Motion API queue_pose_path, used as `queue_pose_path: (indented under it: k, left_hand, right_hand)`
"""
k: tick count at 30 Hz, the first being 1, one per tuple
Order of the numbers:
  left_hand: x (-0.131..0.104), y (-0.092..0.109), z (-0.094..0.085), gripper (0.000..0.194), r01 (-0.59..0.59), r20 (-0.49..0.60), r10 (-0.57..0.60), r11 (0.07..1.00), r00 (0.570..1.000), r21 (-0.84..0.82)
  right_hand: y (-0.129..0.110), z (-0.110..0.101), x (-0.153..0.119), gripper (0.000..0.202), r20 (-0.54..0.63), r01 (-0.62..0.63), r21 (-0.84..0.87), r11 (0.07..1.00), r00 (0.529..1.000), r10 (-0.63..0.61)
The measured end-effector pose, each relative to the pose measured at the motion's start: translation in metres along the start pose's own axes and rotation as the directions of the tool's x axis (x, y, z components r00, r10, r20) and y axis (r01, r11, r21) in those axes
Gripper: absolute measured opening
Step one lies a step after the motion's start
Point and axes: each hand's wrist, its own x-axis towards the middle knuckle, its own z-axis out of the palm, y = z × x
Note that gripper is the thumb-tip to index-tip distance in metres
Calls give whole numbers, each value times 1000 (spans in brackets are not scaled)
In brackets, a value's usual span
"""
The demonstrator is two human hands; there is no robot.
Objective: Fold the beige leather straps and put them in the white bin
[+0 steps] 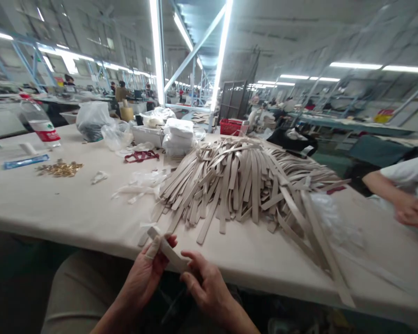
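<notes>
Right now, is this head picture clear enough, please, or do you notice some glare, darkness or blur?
In the head view, the tall lights glare almost white; in that same view, under the table is deep shadow; also in the head view, the far teal bench and the co-worker's hand look soft, while the left hand, right hand and pale strip are readable.

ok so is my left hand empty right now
No, the left hand grips a flat beige strip in front of the pile of similar strips.
</notes>
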Motion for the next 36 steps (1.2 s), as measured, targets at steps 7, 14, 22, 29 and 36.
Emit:
queue_pose_path:
  k: [7, 14, 22, 29, 36]
  left_hand:
    - [-11, -34, -11, 59, 157, 182, -176, 981, 967, 114]
    - [-7, -9, -18, 63, 23, 93, -33, 994, 995, 110]
    - [-29, -49, -16, 55, 220, 269, -276, 950, 923, 222]
    - [-2, -5, -6, 17, 34, -114, -44, 996, 992, -84]
    - [13, 7, 7, 14, -38, -211, 13, 993, 977, -115]
  right_hand:
    - [21, 9, -2, 53, -68, 16, 110, 994, 998, -9]
    - [38, 3, -21, 65, -16, 37, 63, 997, 999, -36]
    - [30, 9, -18, 51, -158, 174, -46, 984, 971, -179]
    - [38, 13, -38, 58, -6, -27, 86, 996, 1000, 28]
    - [58, 5, -69, 39, 171, -230, -11, 973, 958, 229]
